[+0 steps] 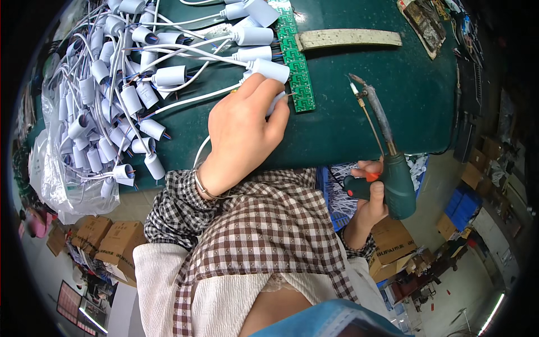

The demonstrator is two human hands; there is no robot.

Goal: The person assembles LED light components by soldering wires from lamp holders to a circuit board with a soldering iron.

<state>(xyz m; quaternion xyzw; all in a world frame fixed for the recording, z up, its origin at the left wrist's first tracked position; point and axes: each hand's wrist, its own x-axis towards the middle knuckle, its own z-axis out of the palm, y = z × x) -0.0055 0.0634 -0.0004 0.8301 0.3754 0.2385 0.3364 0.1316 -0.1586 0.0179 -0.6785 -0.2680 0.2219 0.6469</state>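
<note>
My left hand (244, 129) is closed around a white cylindrical cable housing (275, 104), mostly hidden by the fingers. Thin wire ends stick out of it toward the left edge of a green circuit board strip (297, 73). Against my knuckles lies another white housing, and several more line the strip's left side, cables trailing left. In my right hand (371, 209), at the table's near edge, is a dark green soldering gun (398, 188) with a red trigger. Its tip and thin solder feed tube (368, 115) point up and away, right of the strip and apart from it.
A tangled heap of white cabled housings (106, 112) covers the table's left side, partly on clear plastic (53, 185). A pale curved bar (351, 39) touches the strip's right edge. A stained pad (421, 25) lies far right. Below the table edge sits a blue crate (338, 220) with white pieces.
</note>
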